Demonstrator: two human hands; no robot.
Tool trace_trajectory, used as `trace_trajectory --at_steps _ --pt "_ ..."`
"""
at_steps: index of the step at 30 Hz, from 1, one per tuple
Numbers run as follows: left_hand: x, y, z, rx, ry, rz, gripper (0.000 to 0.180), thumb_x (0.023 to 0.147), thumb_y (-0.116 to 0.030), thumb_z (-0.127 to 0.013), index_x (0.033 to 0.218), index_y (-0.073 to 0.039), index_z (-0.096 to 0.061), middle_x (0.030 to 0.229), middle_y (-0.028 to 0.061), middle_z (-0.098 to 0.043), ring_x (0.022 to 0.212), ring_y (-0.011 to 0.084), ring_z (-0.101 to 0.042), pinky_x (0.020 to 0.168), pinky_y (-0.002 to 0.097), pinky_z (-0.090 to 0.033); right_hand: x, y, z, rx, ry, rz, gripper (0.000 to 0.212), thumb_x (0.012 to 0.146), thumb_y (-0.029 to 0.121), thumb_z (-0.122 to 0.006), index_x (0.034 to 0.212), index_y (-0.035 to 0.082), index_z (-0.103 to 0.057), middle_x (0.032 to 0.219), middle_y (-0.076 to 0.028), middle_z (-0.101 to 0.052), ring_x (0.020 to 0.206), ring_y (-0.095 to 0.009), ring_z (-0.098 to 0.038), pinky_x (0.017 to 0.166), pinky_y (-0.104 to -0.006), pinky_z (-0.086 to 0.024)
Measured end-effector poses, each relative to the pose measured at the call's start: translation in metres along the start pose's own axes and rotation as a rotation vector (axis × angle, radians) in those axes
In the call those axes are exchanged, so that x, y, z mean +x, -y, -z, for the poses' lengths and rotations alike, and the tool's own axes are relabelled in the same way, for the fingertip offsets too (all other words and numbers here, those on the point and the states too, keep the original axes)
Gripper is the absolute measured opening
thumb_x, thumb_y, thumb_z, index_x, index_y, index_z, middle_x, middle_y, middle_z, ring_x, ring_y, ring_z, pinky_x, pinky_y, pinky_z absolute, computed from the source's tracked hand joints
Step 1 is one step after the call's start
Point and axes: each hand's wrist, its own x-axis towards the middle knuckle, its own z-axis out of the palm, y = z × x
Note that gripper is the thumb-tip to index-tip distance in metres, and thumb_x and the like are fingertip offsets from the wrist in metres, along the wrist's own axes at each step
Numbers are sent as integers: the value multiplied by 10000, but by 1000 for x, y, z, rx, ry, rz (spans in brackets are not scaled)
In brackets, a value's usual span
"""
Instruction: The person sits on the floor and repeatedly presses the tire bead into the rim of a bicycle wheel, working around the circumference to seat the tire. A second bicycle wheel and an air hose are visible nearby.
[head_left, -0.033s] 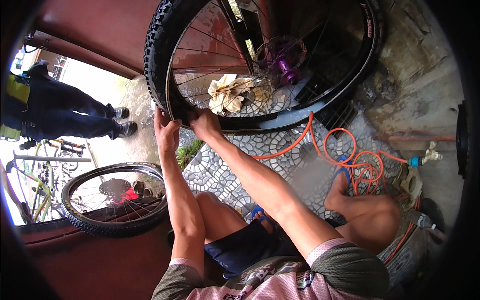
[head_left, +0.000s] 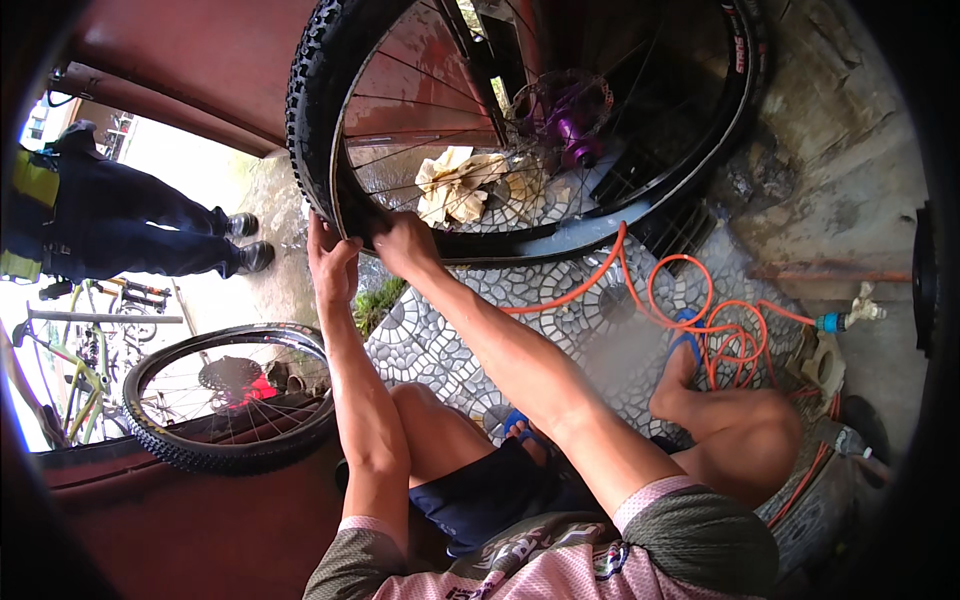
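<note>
A large bicycle wheel with a purple hub (head_left: 577,142) and a knobby black tire (head_left: 312,110) stands before me, its top beyond the view. At the tire's lower left, my left hand (head_left: 333,262) is closed around the rubber, thumb against the rim side. Just right of it, my right hand (head_left: 405,246) is closed on the tire at the rim's edge; its fingertips are blurred and partly hidden. Along the lower right, the tire hangs off the rim, with a wet, pale sheen inside.
Orange hose (head_left: 652,290) coils over the pebble-patterned floor (head_left: 420,330) by my foot. Crumpled cloth or paper (head_left: 455,185) lies behind the spokes. A second wheel (head_left: 160,440) leans at left. Beyond it are a parked bicycle (head_left: 85,370) and a standing person (head_left: 130,215). A bottle (head_left: 845,440) lies at right.
My right hand has shifted very slightly up and to the left along the tire. The wheel has moved barely, and my left hand keeps its place.
</note>
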Motion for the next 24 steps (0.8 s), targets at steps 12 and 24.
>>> trace_trajectory --at_steps 12,24 --pt "13 6 5 49 10 -10 804 768 138 -621 1521 -12 -382 1309 118 -616 1155 228 -643 989 332 -532 11 -19 -13 -30 -39 -100 369 1024 301 -521 1061 -9 -718 929 -298 -714 927 -488 -697 799 -543 -539" --pt "11 3 2 69 5 1 794 766 139 -609 1515 0 -386 1279 132 -634 1131 226 -653 978 338 -536 5 -14 -17 45 -92 -61 342 1026 297 -534 1152 38 -719 1035 -313 -709 980 -470 -703 829 -522 -559"
